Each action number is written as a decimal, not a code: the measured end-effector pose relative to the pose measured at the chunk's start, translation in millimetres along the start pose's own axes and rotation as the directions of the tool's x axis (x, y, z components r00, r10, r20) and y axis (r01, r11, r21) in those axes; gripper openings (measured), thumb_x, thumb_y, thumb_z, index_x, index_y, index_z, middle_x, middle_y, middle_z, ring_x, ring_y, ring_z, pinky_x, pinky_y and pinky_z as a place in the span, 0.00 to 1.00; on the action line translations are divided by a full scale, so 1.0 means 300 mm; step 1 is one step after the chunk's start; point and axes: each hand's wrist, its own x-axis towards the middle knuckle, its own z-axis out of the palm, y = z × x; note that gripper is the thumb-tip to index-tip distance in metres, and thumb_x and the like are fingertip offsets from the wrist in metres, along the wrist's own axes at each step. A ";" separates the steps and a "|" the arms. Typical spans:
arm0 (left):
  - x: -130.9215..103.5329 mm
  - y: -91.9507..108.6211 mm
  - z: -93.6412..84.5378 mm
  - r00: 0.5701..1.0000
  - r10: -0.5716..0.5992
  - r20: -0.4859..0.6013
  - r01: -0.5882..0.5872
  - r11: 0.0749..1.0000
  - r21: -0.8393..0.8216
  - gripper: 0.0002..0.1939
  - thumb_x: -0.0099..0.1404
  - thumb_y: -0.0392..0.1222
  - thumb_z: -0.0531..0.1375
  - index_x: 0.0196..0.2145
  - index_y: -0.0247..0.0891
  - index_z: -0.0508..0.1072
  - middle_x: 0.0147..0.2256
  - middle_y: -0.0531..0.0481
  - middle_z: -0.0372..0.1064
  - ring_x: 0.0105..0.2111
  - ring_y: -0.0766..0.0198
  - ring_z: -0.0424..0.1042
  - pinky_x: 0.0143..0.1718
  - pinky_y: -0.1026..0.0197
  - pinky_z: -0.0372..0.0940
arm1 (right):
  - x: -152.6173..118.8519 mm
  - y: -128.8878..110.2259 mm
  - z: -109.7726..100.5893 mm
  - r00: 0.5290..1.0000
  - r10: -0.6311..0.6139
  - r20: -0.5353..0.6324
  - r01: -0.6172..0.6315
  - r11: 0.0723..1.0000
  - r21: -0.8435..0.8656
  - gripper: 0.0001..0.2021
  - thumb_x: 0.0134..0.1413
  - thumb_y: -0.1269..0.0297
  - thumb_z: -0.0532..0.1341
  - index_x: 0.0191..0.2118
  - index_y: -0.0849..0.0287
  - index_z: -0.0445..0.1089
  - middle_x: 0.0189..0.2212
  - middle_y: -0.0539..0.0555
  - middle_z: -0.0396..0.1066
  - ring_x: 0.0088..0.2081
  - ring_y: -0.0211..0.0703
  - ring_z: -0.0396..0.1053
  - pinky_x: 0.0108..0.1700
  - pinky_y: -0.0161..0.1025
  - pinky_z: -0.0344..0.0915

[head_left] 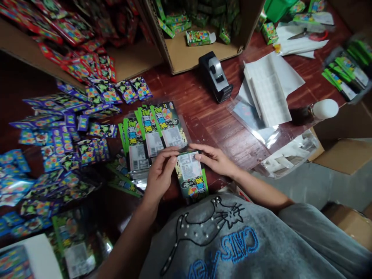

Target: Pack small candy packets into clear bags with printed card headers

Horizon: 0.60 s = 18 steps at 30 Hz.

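Note:
Between my two hands is a flat green-and-black printed packet (pixel 191 182) with a white label panel, turned so its printing is upside down to me. My left hand (pixel 164 168) pinches its upper left corner between thumb and fingers. On the opposite corner, my right hand (pixel 216 158) grips with the thumb on the label and the fingers along the top edge. Just beyond my left hand lies a fanned stack of matching packets (pixel 154 130) on the dark red wooden table (pixel 203 120).
Purple and blue candy packets (pixel 64 135) are heaped at left. Behind stand cardboard boxes (pixel 177 64) with red and green packs. A tape dispenser (pixel 215 77), white paper sheets (pixel 267 91), a white-capped bottle (pixel 325 109) and scissors (pixel 308 35) lie toward the right.

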 end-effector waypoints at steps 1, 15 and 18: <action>0.004 0.000 -0.004 1.000 -0.010 -0.012 0.010 1.000 -0.026 0.16 0.71 0.57 0.67 0.44 0.41 0.79 0.58 0.41 0.78 0.58 0.51 0.78 0.60 0.48 0.72 | 0.007 -0.011 -0.002 0.999 -0.029 0.036 0.031 0.999 -0.040 0.23 0.74 0.51 0.63 0.69 0.47 0.72 0.65 0.53 0.76 0.62 0.47 0.75 0.70 0.55 0.70; 0.042 0.106 -0.054 0.986 -0.144 0.081 0.142 0.989 0.029 0.16 0.61 0.55 0.73 0.36 0.40 0.81 0.42 0.45 0.84 0.45 0.55 0.82 0.52 0.53 0.74 | 0.073 -0.102 0.020 1.000 0.011 0.000 -0.011 0.999 -0.040 0.11 0.64 0.54 0.72 0.45 0.54 0.84 0.44 0.53 0.85 0.44 0.43 0.81 0.53 0.45 0.77; 0.065 0.127 -0.063 0.977 -0.191 0.094 0.187 0.981 0.050 0.18 0.60 0.56 0.73 0.36 0.39 0.82 0.38 0.45 0.84 0.40 0.56 0.81 0.47 0.55 0.74 | 0.102 -0.111 0.037 0.985 0.163 -0.051 -0.157 0.982 0.108 0.14 0.58 0.53 0.75 0.42 0.58 0.83 0.37 0.51 0.83 0.36 0.38 0.78 0.46 0.40 0.76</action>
